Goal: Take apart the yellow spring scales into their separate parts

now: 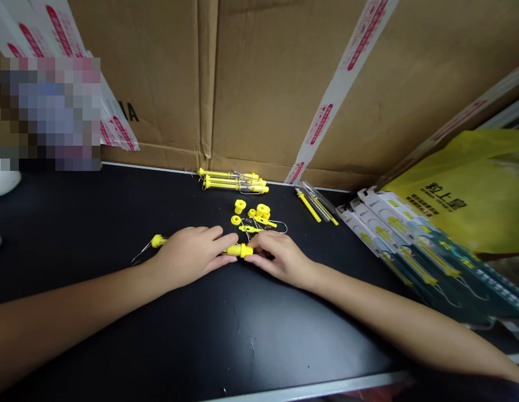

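Observation:
My left hand [188, 251] is closed around a slim yellow tool with wire hooks [158, 240], which lies level just over the black table. Its hooked end sticks out to the left of my hand, and its yellow end piece [241, 250] shows on the right. Thumb and fingers of my right hand [280, 254] pinch at the tip of that end piece. Right behind my hands are loose yellow caps [240, 206], a yellow ring [235, 220], small springs [268, 222] and yellow pieces with bent wires [265, 221]. My left palm hides the tool's middle.
Several similar hook tools [234, 181] lie at the back by a cardboard wall [263, 84]. Yellow rods and clear tubes [316, 204] sit right of them. Printed packages [405, 240] and a yellow bag [460, 190] stand at right. White objects [4, 177] are at the left edge.

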Motion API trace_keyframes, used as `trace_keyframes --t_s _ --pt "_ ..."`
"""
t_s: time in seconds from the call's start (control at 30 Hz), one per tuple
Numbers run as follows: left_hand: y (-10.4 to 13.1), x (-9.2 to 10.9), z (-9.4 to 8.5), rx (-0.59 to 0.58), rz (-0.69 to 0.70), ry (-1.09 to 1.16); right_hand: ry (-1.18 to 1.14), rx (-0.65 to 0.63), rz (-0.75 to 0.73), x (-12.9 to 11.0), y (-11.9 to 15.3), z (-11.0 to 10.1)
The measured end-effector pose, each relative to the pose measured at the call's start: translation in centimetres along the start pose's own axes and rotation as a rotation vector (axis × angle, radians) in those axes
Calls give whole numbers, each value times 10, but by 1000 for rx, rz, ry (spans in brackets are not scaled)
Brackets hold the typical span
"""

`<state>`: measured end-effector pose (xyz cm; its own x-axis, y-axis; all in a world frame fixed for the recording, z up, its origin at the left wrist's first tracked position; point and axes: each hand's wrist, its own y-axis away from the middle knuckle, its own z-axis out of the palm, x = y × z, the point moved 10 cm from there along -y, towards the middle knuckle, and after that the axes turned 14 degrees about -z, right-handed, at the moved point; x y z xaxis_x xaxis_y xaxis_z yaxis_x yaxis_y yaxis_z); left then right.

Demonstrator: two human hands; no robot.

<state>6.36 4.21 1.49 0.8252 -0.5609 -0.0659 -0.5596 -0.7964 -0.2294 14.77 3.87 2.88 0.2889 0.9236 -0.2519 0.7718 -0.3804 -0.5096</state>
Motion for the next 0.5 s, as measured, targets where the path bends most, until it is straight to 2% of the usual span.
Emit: trace_keyframes --t_s 0.4,0.5 --pt "-1 -2 0 1 -17 1 6 40 4 -1 2 -2" --pt "-1 -1 0 4 -15 3 7 -2 44 1 1 -2"
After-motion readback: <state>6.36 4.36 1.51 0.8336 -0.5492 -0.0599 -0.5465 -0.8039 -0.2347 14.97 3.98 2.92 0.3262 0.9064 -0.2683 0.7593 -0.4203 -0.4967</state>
